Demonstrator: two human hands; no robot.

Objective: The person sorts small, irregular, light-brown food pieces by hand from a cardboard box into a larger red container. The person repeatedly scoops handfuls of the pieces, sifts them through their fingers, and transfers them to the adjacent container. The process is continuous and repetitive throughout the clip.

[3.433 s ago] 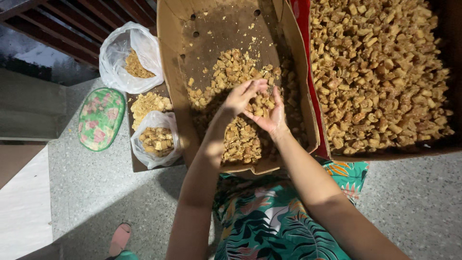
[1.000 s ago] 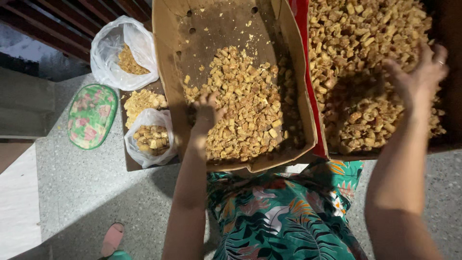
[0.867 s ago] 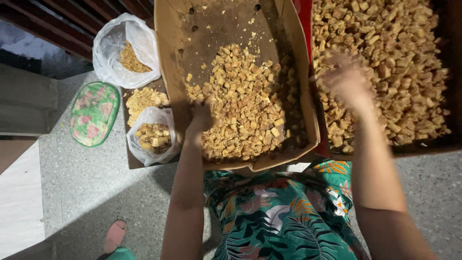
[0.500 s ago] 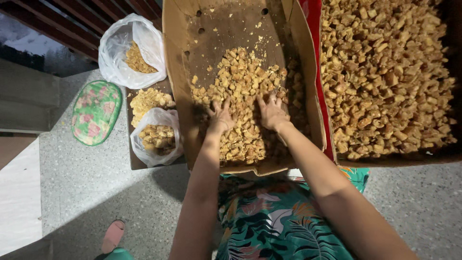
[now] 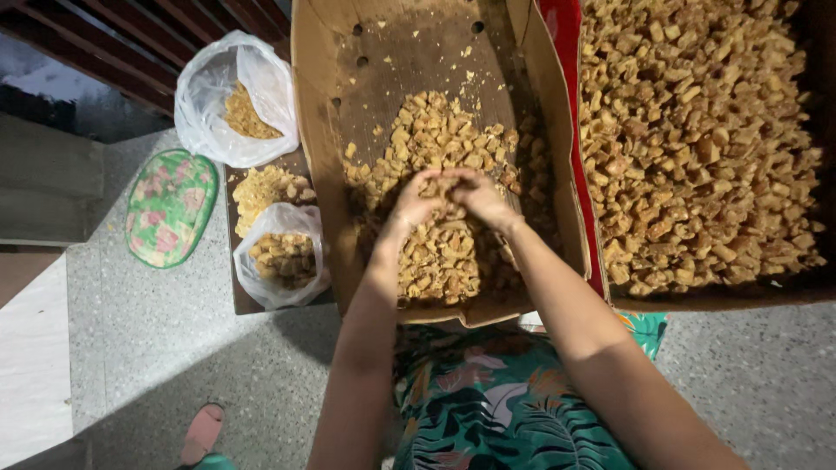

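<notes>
A brown cardboard box [image 5: 322, 130] lies in front of me with a heap of small tan chunks [image 5: 440, 148] in it. My left hand [image 5: 411, 202] and my right hand [image 5: 479, 196] meet over the middle of the heap, fingertips together, closed on a few of the chunks. To the right a second box [image 5: 740, 300] is filled with the same tan chunks [image 5: 697, 139].
Left of the box stand two clear plastic bags with chunks, a far bag [image 5: 231, 100] and a near bag [image 5: 280, 257], and a loose pile [image 5: 266, 187] on a dark board between them. A green flowered plate [image 5: 168, 207] lies on the speckled floor. My flowered lap [image 5: 496, 400] is below.
My right hand reached into the right box, then came back to the left box. Both hands pressed into the heap and have now drawn together over its middle.
</notes>
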